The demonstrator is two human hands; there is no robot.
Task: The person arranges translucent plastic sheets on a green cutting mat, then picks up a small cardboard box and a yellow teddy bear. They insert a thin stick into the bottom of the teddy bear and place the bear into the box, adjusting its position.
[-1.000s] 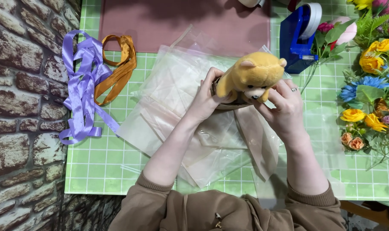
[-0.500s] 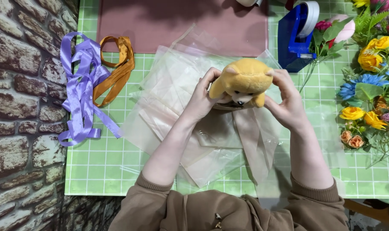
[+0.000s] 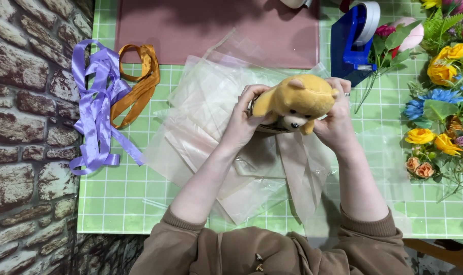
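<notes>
While purple ribbons (image 3: 96, 102) and an orange ribbon (image 3: 140, 81) lie far left of the plush bear (image 3: 297, 99), the left hand (image 3: 244, 122) has its fingers clamped on the bear's left side. Clear plastic sheets (image 3: 211, 127) spread beneath the bear on the green worktop (image 3: 124, 198). Opposite, the right hand (image 3: 336, 119) grips its other side; beyond stand a blue tape dispenser (image 3: 351, 43) and flowers (image 3: 440, 91).

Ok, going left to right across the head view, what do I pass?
Purple ribbon → orange ribbon → left hand → plush bear → right hand → blue tape dispenser → artificial flowers.
</notes>
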